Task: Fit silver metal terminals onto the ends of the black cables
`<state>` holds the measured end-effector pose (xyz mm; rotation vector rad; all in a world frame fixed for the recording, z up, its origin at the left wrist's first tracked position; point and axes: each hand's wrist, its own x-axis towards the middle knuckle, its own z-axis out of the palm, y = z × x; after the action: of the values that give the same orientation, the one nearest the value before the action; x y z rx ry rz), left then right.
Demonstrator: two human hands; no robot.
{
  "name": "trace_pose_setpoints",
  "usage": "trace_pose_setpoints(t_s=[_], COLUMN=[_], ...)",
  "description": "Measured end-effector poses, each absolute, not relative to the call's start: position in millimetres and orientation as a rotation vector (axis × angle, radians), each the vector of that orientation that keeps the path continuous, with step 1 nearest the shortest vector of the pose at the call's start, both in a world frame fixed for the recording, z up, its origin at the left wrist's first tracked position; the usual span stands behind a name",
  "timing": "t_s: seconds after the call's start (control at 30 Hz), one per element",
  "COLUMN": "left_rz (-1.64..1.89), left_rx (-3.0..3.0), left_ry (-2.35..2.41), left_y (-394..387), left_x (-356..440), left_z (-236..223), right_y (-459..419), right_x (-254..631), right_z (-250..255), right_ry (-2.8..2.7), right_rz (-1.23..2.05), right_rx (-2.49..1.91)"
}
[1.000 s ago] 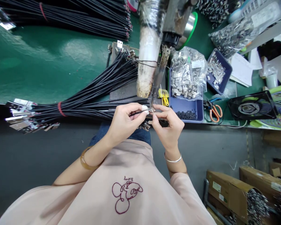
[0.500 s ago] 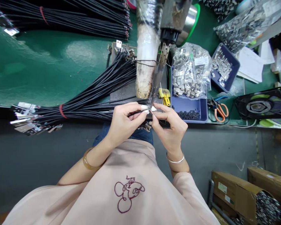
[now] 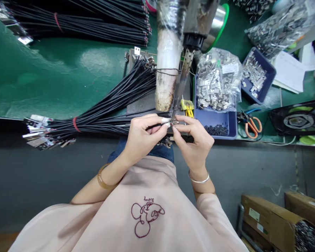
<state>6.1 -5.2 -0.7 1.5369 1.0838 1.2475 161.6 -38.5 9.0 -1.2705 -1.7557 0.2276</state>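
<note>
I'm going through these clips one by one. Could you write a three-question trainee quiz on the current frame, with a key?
1. Multiple choice: what does the left hand pinch?
A) A sheet of paper
B) A black cable
C) A fan

2. True or false: the orange-handled pliers lie on the green bench, outside the blue tray that holds the plastic bag.

3. Fill in: the cable bundle nearest the left hand is tied with a ____ band.

Key: 1. B; 2. True; 3. red

I'm in assembly workshop: green bench (image 3: 55, 77), cables (image 3: 110, 99) left, bagged connectors (image 3: 280, 31) upper right, pliers (image 3: 250, 121) right, cartons (image 3: 277, 224) lower right.
</note>
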Motion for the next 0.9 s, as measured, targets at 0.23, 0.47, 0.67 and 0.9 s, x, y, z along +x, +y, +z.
trace_pose_setpoints(t_s=[0.23,0.47,0.67,0.9], left_rz=[1.141,1.089,1.073,1.044], left_rx=[1.462,1.441,1.333,1.201], left_ry=[1.089,1.107,1.075,0.980], left_y=[-6.0,-8.1,-10.0,-10.3], left_x=[5.9,5.1,1.1,-1.4], left_z=[-0.8,-1.5,-3.9,-3.0], right_y=[-43.2,-45.8,-50.5,-48.7], right_x=[164.2,163.5,156.3,156.1], right_z=[6.6,6.8,2.7,5.1], right_ry=[-1.777,-1.846,-1.796,-1.430], right_rz=[0.259,0.096,-0.015,0.757], right_rx=[-1.299,-1.270,-1.317,-1.388])
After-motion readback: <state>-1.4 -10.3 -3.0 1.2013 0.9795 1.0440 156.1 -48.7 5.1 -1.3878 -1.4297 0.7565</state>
